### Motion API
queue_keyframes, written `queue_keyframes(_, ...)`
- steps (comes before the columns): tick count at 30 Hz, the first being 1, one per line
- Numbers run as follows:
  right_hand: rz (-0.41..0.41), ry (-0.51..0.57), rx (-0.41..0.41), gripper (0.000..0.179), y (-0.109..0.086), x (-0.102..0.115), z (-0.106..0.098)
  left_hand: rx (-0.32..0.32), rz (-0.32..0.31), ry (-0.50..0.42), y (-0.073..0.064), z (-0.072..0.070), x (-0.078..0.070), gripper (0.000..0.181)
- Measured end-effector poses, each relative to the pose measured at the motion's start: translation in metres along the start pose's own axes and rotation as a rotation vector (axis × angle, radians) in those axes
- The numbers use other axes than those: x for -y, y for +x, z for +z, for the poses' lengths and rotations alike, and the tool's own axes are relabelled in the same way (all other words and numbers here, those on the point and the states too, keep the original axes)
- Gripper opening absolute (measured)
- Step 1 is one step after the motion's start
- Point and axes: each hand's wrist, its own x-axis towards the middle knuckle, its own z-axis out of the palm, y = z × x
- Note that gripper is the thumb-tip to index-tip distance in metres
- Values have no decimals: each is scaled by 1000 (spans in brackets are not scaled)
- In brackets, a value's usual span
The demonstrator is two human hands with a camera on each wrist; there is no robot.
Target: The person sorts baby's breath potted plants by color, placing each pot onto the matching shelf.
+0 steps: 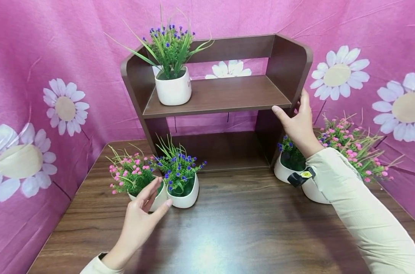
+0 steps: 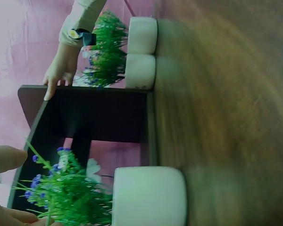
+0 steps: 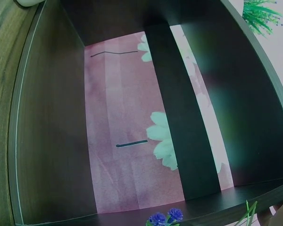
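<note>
My right hand (image 1: pixel 301 125) grips the right side panel of a dark brown two-tier shelf (image 1: pixel 221 93), thumb on the front edge by the upper board and fingers round the outer side. My left hand (image 1: pixel 135 220) is held with fingers spread, close in front of a potted plant with pink flowers (image 1: pixel 128 171) and one with blue flowers (image 1: pixel 184 194). Both stand in white pots on the table at the shelf's left front. Another blue-flowered plant in a white pot (image 1: pixel 173 91) sits on the upper board, at its left end.
Right of the shelf stand a blue-flowered pot (image 1: pixel 284 171) and a pink-flowered plant (image 1: pixel 358 152), partly hidden by my right forearm. The wooden table (image 1: pixel 228 213) runs under everything. A pink curtain with white daisies (image 1: pixel 337 74) hangs behind.
</note>
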Motion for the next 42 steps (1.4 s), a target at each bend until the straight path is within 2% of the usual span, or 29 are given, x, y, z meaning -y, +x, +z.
queue_keyframes(6, -2, 4, -2, 77, 1, 1, 0, 82, -190, -3, -2, 6, 10, 71)
queue_keyframes(10, -8, 7, -9, 77, 1, 1, 0, 114, -241, 16, -3, 9, 17, 75)
queue_keyframes(15, -5, 11, -8, 79, 3, -1, 0, 115, -255, 6, -4, 16, 25, 78)
queue_keyframes(24, -3, 8, -16, 79, 3, -4, 0, 37, -251, 2, -9, 33, 36, 80)
queue_keyframes(28, -1, 16, -20, 78, 1, -3, 0, 34, -256, -29, -10, 39, 39, 81)
queue_keyframes(35, -6, 23, -19, 78, 1, -2, 0, 30, -283, -64, -1, 48, 44, 86)
queue_keyframes(42, 5, 13, -13, 79, 1, -4, 0, 46, -264, -80, 1, 60, 45, 89)
